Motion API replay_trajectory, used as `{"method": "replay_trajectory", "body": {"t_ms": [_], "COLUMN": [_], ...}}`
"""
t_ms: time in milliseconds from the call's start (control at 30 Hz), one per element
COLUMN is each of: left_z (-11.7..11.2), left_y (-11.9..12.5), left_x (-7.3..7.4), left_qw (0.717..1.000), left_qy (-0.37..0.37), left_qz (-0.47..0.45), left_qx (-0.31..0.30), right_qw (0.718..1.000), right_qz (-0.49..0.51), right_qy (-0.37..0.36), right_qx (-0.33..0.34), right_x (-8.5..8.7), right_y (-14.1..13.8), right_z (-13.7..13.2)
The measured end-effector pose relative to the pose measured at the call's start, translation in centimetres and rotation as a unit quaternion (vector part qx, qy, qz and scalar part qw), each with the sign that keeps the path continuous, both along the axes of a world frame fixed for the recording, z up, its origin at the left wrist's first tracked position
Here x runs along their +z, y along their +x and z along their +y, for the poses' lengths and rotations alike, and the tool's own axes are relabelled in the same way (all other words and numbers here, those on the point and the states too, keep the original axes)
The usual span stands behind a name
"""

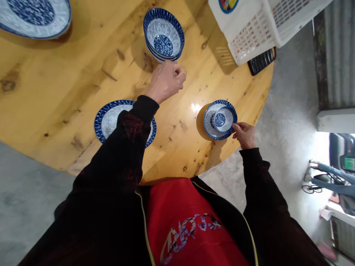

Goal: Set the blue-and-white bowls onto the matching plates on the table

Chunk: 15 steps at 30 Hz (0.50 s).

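Your right grip: pinching near-right rim of small bowl, over larger bowl | Small bowl: left of that grip | Your left grip: curled closed, just near of bowl stack

no word can be read with certainty. the clearest lettering stands on the red shirt, nearer the wearer than the left hand and the right hand: one line of slanting script, its strokes filled with mottled purple, dark and tan, not legible at this angle. farther from the wearer than the right hand, a white basket carries a round, blue-edged label with red and yellow in it, cut by the view's top edge. far out to the right of the right hand, a bright green panel perhaps bears markings, too small and blurred to read.
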State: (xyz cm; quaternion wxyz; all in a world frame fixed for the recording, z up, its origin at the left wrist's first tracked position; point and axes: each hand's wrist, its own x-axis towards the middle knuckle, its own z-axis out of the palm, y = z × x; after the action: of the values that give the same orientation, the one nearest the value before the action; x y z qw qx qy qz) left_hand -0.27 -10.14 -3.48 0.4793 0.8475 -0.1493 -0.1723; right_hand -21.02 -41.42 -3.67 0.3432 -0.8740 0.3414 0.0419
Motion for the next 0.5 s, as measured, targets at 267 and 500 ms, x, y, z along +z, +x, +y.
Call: {"method": "replay_trajectory", "body": {"t_ms": [267, 500], "left_z": [0.11, -0.29], "left_y": [-0.17, -0.58], "left_x": [-0.59, -0.56], "left_qw": [1.000, 0.998], "left_qy": [0.002, 0.025], "left_qz": [0.014, 0.046], "left_qx": [0.006, 0.016], "right_qw": [0.998, 0.996], "right_qz": [-0.041, -0.049], "right_qy": [0.020, 0.031], "right_qx": [-0.052, -0.070], "right_x": [-0.93, -1.07], "right_y": [-0.47, -0.36], "right_z": [-0.19, 0.17]}}
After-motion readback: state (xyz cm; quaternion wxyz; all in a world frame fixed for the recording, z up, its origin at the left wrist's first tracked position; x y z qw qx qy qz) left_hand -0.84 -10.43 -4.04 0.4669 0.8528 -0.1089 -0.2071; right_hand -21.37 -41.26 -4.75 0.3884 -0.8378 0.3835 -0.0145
